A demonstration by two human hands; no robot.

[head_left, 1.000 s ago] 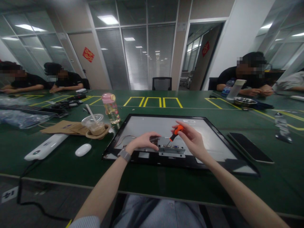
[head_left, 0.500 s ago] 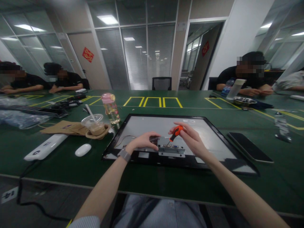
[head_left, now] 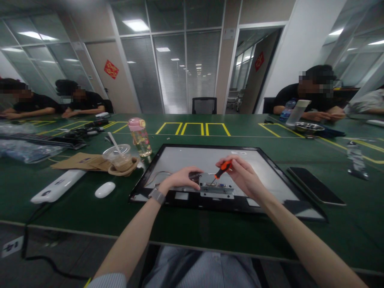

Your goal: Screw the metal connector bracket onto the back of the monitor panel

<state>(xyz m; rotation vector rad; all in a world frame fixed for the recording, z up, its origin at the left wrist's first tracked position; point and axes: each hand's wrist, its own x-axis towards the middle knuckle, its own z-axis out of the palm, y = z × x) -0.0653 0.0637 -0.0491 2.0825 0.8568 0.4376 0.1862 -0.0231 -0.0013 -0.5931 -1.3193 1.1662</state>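
Observation:
A screwdriver (head_left: 223, 169) with an orange and black handle is gripped by the fingers of my right hand (head_left: 243, 174). It slants down to the left, its tip at the port row of a metal bracket (head_left: 216, 192). My left hand (head_left: 181, 178) curves around the bracket's left end, thumb in front and fingers behind, steadying a dark part there. Under both hands lies a flat display panel (head_left: 186, 158), grey-backed with a black frame. Whether the tip sits in a screw is too small to tell.
Right of the panel lies a black phone-like slab (head_left: 315, 185). To the left are a white mouse (head_left: 105, 189), a white power strip (head_left: 59, 185), an iced drink cup (head_left: 119, 158) and a pink-lidded bottle (head_left: 139, 137). Several people sit across the green table (head_left: 192, 232).
My right hand's fingers have closed in around the screwdriver handle, where they were stretched out before. My left hand and the bracket have stayed in place.

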